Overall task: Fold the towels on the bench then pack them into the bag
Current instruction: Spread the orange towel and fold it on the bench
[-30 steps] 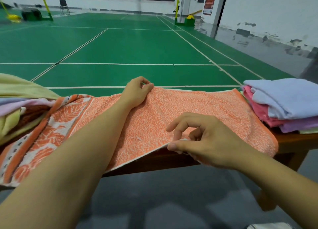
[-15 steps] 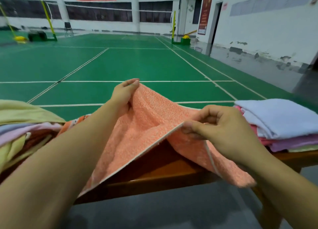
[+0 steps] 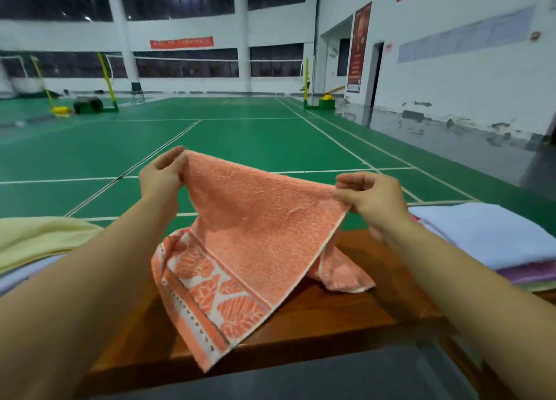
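Orange towel point(image 3: 258, 234) held up over wooden bench point(image 3: 346, 312), stretched between both hands. Left hand point(image 3: 162, 175) pinching the top corner on that side, fingers curled round the cloth. Right hand point(image 3: 373, 196) gripping the opposite top corner, thumb and fingertips closed on the white hem. Upper edge sagging a little between the two grips. Lower part hanging down in front, patterned border with leaf shapes and a row of dots draped over the near edge of the bench. Another loose end trailing onto the bench top below the right hand, touching the wood.

Stack of folded towels point(image 3: 493, 237) at the right end of the bench: white on top, then what look like purple and pale green layers underneath, though hard to tell exactly where the lower ones begin. Heap of unfolded towels point(image 3: 42, 237) at the left, a pale yellow one uppermost, partly hidden behind the left forearm. Both piles well apart from the orange towel.

Beyond the bench, green court floor point(image 3: 240, 141) marked with white lines, yellow net posts point(image 3: 307, 81) further back, white walls with red banners, a dark doorway on the right. Grey floor in the foreground below the bench.
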Tool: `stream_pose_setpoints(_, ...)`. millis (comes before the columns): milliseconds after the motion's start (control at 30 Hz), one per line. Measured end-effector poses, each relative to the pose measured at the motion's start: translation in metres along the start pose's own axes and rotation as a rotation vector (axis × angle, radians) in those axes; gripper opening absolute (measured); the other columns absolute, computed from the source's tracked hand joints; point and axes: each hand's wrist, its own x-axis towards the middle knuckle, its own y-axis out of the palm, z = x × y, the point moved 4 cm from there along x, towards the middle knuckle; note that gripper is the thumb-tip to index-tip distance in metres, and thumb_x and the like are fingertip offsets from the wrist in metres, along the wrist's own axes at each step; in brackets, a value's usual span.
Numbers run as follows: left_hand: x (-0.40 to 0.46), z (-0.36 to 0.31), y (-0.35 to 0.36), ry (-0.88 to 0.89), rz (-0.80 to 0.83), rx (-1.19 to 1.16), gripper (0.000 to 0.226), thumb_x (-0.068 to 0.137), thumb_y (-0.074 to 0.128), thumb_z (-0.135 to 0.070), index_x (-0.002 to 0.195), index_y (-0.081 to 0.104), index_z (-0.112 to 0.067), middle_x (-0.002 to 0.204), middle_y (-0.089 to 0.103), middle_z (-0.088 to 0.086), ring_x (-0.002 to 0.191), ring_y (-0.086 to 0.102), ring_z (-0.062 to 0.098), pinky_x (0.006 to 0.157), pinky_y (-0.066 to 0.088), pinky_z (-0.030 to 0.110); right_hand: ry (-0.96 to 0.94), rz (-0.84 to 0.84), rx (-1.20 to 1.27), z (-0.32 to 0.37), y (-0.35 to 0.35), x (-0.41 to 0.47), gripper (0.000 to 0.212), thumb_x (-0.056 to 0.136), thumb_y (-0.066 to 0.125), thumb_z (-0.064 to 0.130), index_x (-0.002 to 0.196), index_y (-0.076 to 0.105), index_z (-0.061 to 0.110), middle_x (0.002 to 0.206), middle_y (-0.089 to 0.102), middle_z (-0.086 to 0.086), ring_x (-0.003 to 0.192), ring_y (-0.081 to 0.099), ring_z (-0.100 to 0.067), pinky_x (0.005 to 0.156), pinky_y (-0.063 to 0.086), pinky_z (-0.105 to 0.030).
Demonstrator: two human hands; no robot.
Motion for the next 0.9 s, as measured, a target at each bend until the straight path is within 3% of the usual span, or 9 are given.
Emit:
stream_pose_setpoints(167, -0.001, -0.044, -0.010, 0.094, 0.030, 0.024, 0.025, 0.093, 0.070, -0.008, 0.118, 0.070, -0.012, 0.101, 0.073, 0.000, 0.088, 0.068, 0.010, 0.080, 0.056, 0.021, -0.051, -0.037, -0.029, 0.019, 0.007, 0.042, 0.028, 0.082, 0.076, -0.007, 0.097, 0.073, 0.016, 0.093, 0.075, 0.001, 0.092, 0.071, -0.016, 0.093, 0.058, -0.035)
stream_pose_setpoints(333, 0.001, -0.081, -0.007, 0.149, 0.065, 0.044, 0.037, 0.095, 0.066, -0.004, 0.131, 0.065, -0.015, 0.126, 0.068, 0.003, 0.103, 0.068, 0.012, 0.090, 0.058, 0.028, -0.184, -0.127, -0.112, 0.059, 0.013, 0.064, 0.020, 0.085, 0.078, 0.005, 0.100, 0.076, 0.019, 0.096, 0.075, 0.005, 0.091, 0.070, -0.009, 0.094, 0.056, -0.033)
stream_pose_setpoints(500, 0.002, -0.098, -0.008, 0.198, 0.051, 0.111, 0.031, 0.092, 0.072, -0.011, 0.114, 0.072, -0.033, 0.126, 0.069, -0.004, 0.119, 0.063, 0.015, 0.105, 0.052, 0.037, -0.231, -0.162, -0.154, 0.072, 0.015, 0.071, 0.021, 0.086, 0.079, 0.012, 0.107, 0.077, 0.014, 0.101, 0.075, 0.000, 0.092, 0.069, -0.012, 0.095, 0.055, -0.031)
stream_pose_setpoints(633, -0.004, -0.107, 0.001, 0.259, 0.034, 0.067, 0.036, 0.094, 0.069, -0.008, 0.127, 0.069, -0.022, 0.112, 0.071, -0.007, 0.103, 0.067, 0.005, 0.081, 0.053, 0.013, -0.273, -0.133, -0.235, 0.072, 0.016, 0.070, 0.041, 0.081, 0.084, 0.018, 0.121, 0.072, 0.013, 0.113, 0.071, -0.002, 0.101, 0.065, -0.016, 0.097, 0.053, -0.031)
stream_pose_setpoints(767, -0.013, -0.113, 0.008, 0.313, -0.017, 0.030, 0.035, 0.094, 0.069, -0.007, 0.128, 0.068, -0.017, 0.113, 0.067, -0.011, 0.083, 0.063, -0.017, 0.069, 0.048, 0.004, -0.303, -0.132, -0.278, 0.081, 0.017, 0.067, 0.048, 0.080, 0.085, 0.018, 0.125, 0.068, 0.015, 0.113, 0.067, 0.001, 0.100, 0.062, -0.016, 0.096, 0.050, -0.029)
stream_pose_setpoints(900, -0.024, -0.128, 0.010, 0.336, -0.062, 0.016, 0.029, 0.090, 0.076, -0.013, 0.118, 0.073, -0.019, 0.120, 0.070, -0.004, 0.097, 0.063, -0.005, 0.071, 0.049, 0.006, -0.330, -0.178, -0.286, 0.093, 0.007, 0.064, 0.033, 0.087, 0.078, 0.015, 0.120, 0.072, 0.013, 0.111, 0.071, 0.000, 0.098, 0.062, -0.014, 0.093, 0.049, -0.025)
